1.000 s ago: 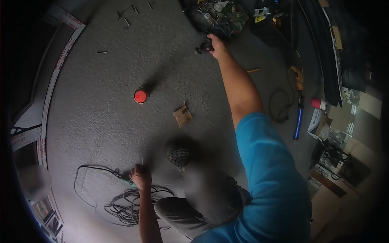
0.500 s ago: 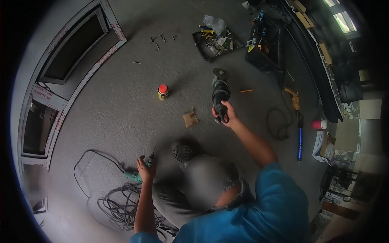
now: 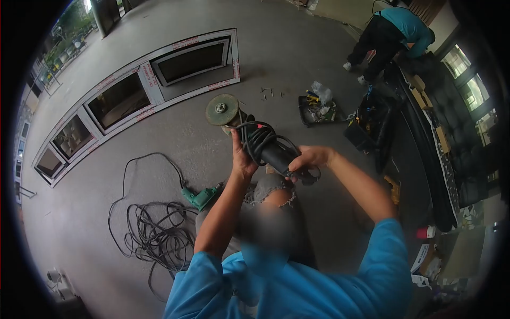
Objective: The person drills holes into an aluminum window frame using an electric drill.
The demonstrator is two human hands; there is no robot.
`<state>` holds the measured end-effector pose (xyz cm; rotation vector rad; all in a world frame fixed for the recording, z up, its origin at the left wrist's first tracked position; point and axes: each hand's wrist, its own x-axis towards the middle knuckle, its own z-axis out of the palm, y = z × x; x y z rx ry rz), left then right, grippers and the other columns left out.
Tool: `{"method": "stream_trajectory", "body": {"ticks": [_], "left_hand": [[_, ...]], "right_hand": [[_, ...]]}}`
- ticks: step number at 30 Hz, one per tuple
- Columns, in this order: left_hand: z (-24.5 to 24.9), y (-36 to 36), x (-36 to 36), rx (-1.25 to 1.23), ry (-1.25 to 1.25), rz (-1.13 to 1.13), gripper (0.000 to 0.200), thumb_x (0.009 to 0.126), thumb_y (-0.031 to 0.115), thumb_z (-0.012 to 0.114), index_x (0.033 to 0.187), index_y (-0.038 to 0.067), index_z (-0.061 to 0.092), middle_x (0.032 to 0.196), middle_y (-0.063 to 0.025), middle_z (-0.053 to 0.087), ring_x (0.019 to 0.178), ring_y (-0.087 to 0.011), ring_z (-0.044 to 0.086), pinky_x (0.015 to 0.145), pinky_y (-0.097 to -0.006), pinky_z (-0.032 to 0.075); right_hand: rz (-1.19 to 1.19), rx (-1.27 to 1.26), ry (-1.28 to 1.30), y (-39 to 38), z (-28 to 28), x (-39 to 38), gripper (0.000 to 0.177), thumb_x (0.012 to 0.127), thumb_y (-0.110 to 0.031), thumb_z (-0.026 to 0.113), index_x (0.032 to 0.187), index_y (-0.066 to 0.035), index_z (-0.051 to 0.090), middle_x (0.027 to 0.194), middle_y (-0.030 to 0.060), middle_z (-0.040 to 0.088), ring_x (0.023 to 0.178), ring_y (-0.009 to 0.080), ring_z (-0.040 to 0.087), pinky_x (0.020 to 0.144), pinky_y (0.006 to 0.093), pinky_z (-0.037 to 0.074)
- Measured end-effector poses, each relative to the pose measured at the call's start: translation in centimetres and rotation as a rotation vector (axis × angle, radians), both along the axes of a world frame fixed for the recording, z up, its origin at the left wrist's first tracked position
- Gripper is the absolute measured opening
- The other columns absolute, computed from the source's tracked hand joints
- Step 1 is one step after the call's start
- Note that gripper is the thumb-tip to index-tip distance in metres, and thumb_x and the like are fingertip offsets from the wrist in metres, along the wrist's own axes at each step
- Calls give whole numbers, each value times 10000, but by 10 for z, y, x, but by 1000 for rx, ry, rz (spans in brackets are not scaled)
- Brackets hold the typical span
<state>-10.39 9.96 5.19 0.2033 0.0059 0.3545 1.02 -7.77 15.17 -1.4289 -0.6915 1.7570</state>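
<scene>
An angle grinder (image 3: 276,154) is held up in front of my knees by both hands, its round disc (image 3: 217,118) facing up at the upper left. My left hand (image 3: 242,155) grips the front of the tool just behind the disc. Around the grinder's body its black cord (image 3: 258,137) is wound in loops. At the rear end, my right hand (image 3: 313,158) is closed on the dark housing, thumb on top. Part of the left fingers are hidden beneath the tool. Left of my leg, a green drill (image 3: 200,198) lies on the floor.
Coiled black cable (image 3: 159,231) lies at the lower left. A large window frame (image 3: 146,109) rests beyond it. A parts tray (image 3: 317,110) and a black toolbox (image 3: 366,127) stand ahead to the right. Another person (image 3: 396,34) bends over at the far right.
My left hand has left the green drill and now grips the grinder. My right hand has brought the grinder closer, disc turned to the left. The view has swung up, bringing another person into sight.
</scene>
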Motion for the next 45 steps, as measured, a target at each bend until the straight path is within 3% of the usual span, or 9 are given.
{"method": "stream_trajectory", "body": {"ticks": [4, 14, 17, 21, 27, 30, 34, 38, 45], "left_hand": [[44, 25, -43, 123, 14, 146, 695, 868, 613, 527, 1229, 20, 515, 1180, -169, 603, 1092, -298, 601, 980, -450, 472], [68, 66, -112, 420, -240, 303, 887, 813, 654, 564, 1400, 20, 360, 1311, -147, 519, 1177, -301, 548, 1034, -457, 435], [69, 76, -131, 500, -121, 417, 932, 779, 672, 593, 1405, 24, 352, 1321, -142, 509, 1184, -294, 542, 1032, -461, 439], [49, 90, -149, 578, -103, 435, 950, 749, 638, 662, 1404, 26, 348, 1250, -135, 552, 1170, -306, 553, 1008, -460, 458], [35, 92, -159, 604, -421, 469, 973, 669, 508, 814, 1383, 10, 379, 1232, -149, 555, 1153, -287, 556, 996, -449, 475], [24, 90, -178, 475, -330, 517, 937, 641, 429, 851, 1353, 1, 416, 1203, -139, 563, 1096, -273, 585, 961, -431, 494], [1, 91, -206, 735, 2, 489, 938, 618, 385, 874, 1345, 12, 413, 1246, -94, 523, 1087, -261, 583, 929, -424, 505], [-18, 64, -210, 679, 96, 412, 999, 591, 412, 888, 1358, 2, 394, 1195, -90, 550, 1071, -257, 595, 920, -419, 515], [10, 44, -200, 385, -176, 422, 1025, 635, 497, 838, 1399, 17, 352, 1291, -114, 505, 1214, -254, 513, 1016, -407, 445]], "right_hand": [[58, 237, -465, 17, 40, -28, 400, 782, -172, 712, 1100, 37, 586, 935, 78, 647, 772, 135, 631, 691, 268, 529], [64, 506, -287, 57, 69, -57, 330, 830, -70, 648, 1137, 37, 593, 917, 22, 646, 706, 43, 593, 615, 213, 493], [-143, 712, -1172, 69, 87, -101, 275, 804, -32, 647, 1071, 32, 628, 808, 48, 654, 696, 58, 605, 630, 236, 510], [-41, 778, -1223, 88, 80, -100, 316, 774, -28, 649, 1086, 21, 626, 775, 73, 666, 720, 71, 613, 643, 242, 508], [31, 255, -268, 134, 52, -75, 71, 770, -35, 584, 819, -8, 629, 749, 30, 671, 641, 119, 616, 633, 258, 508], [178, 186, -188, 145, 0, -92, 89, 784, -17, 549, 833, -5, 622, 734, 4, 651, 622, 124, 596, 623, 256, 503], [198, 424, -860, 151, 6, -98, 131, 800, -15, 518, 862, -5, 633, 725, 29, 640, 643, 104, 598, 571, 269, 472], [254, 433, -671, 171, -8, -68, 157, 811, -38, 535, 919, -14, 646, 774, 69, 668, 732, 80, 607, 550, 273, 447], [519, 731, -1017, 144, -109, -89, 213, 844, -101, 549, 1023, -4, 613, 942, 182, 655, 887, 342, 642, 801, 406, 481]]}}
